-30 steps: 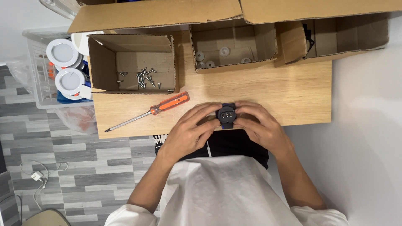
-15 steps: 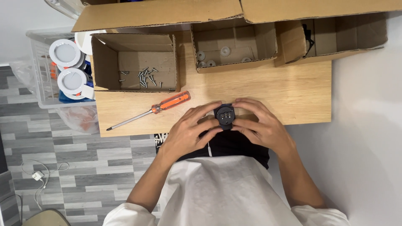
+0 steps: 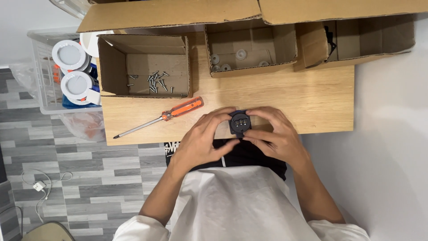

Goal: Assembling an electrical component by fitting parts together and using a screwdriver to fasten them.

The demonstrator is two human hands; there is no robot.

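Barely shifted since earlier, both hands, left (image 3: 203, 140) and right (image 3: 278, 138), stay curled around the dark round part (image 3: 240, 122) between their fingertips.

Both forearms reach forward and converge ahead of the torso. The left hand (image 3: 203, 138) curls inward, fingers bent, thumb stretched toward the right hand (image 3: 276, 136) (its fingers arched, thumb tucked low); the fingertips of both nearly meet.
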